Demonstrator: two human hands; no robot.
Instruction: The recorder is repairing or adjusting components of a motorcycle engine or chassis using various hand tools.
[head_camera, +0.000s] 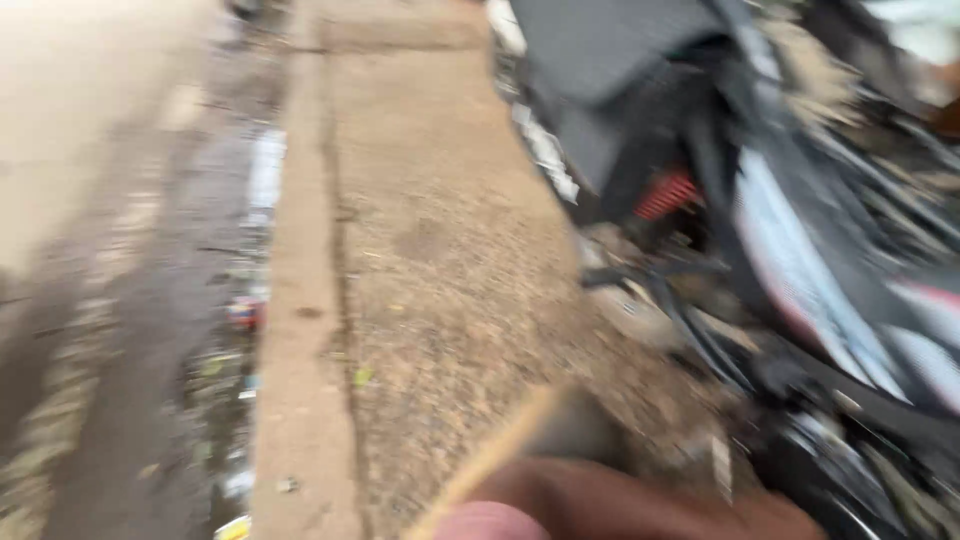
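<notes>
Motorcycle (800, 250) fills the right half of your view, lying or leaning at a slant, its long axis running from the upper middle of the frame down toward the lower right corner; dark bodywork sits at the top, a red coiled spring (667, 193) shows near its middle, and pale side panels (800, 280) with a red edge run down toward the engine parts at the bottom right. It lies up and to the right of your hand (600, 505), which enters at the bottom edge and is the only hand you can see; which hand it is cannot be told from this blurred frame, and the other is out of view. Your hand is near the machine's lower end but not touching it. Left of the motorcycle runs a broad concrete strip (430, 260), dusty and scattered with dry bits, with a raised kerb (300, 330) along its left side. Beyond the kerb a dark wet gutter (190, 300) holds small pieces of litter, and a pale road surface (70, 120) lies at the far left. A thin tan strip, perhaps a stick or strap (495, 455), slants up to the right just above your hand, with a grey shape behind it too smeared to name. Whether your grip is closed on that strip or loose you cannot tell; the fingers are hidden by blur and the frame edge. Nothing stands between your hand and the machine's lower parts.
</notes>
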